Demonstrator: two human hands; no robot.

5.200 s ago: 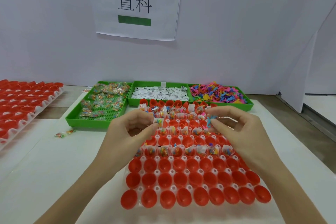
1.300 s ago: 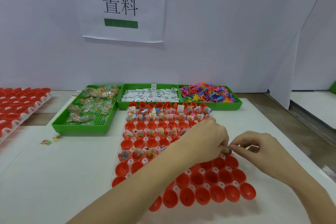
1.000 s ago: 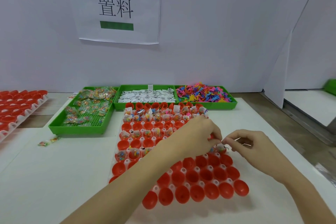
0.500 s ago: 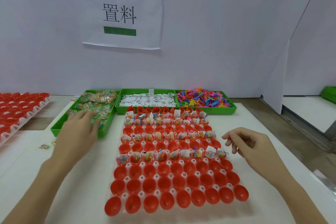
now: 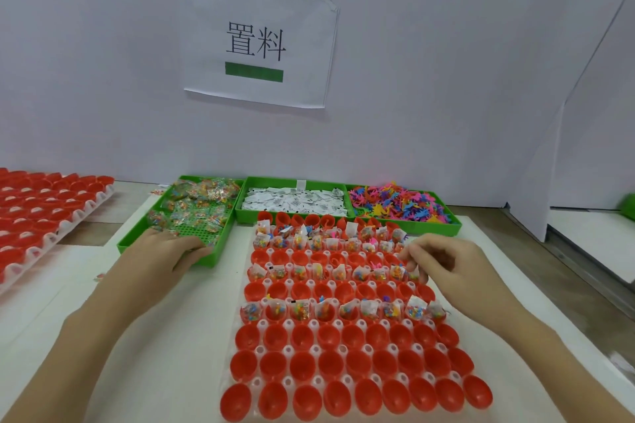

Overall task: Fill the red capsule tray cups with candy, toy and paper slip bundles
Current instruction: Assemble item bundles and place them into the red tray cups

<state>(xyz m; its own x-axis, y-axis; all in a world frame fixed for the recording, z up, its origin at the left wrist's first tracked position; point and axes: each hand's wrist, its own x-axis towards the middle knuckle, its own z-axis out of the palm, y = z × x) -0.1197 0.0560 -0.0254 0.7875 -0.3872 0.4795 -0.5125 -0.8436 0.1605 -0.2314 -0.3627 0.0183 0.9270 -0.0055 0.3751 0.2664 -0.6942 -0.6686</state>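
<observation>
The red capsule tray (image 5: 357, 367) lies in front of me. Three of its rows hold candy, toy and slip bundles (image 5: 324, 311), with empty red rows between them and three empty rows nearest me. Behind it stand three green bins: candy packets (image 5: 199, 196), paper slips (image 5: 292, 201) and coloured toys (image 5: 402, 203). My left hand (image 5: 165, 252) rests on the near end of the candy bin, fingers stretched over the packets; I see nothing held. My right hand (image 5: 443, 263) hovers over the tray's right edge, fingers loosely curled, with nothing visible in them.
A second tray of red cups (image 5: 41, 209) sits at the far left. A loose candy packet (image 5: 99, 276) lies on the white table. A paper sign (image 5: 257, 41) hangs on the back wall, and a white partition (image 5: 536, 182) stands at the right.
My left hand left the tray's right side, where both hands were setting a bundle, and went to the candy bin. My right hand drifted toward the back along the tray's right edge.
</observation>
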